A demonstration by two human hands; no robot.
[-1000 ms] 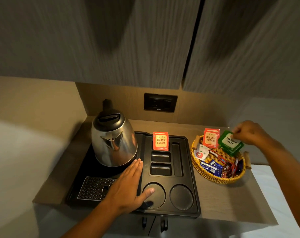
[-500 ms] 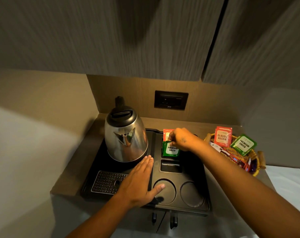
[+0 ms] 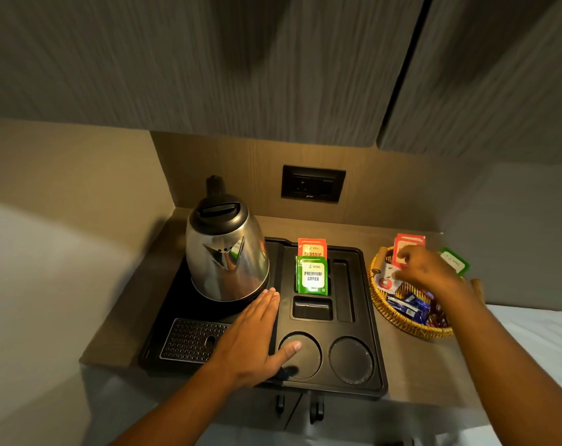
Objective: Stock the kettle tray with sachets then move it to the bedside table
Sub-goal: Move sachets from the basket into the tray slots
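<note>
Kettle tray: sitting on table, green sachet and red sachet standing in far slots. Left hand lying flat, holding nothing. Right hand reaching into basket; grip unclear. Risk: hasty reaching tipping upright sachets.

A brown wood-grain shelf sits in a recess under grey cabinet doors. Directly on it lie two things. A black plastic kettle tray with moulded compartments covers the left and middle of the shelf, its front rim close to the shelf's front edge. A round woven wicker basket stands at the right end, just beside the tray's right rim, apart from it.
</note>
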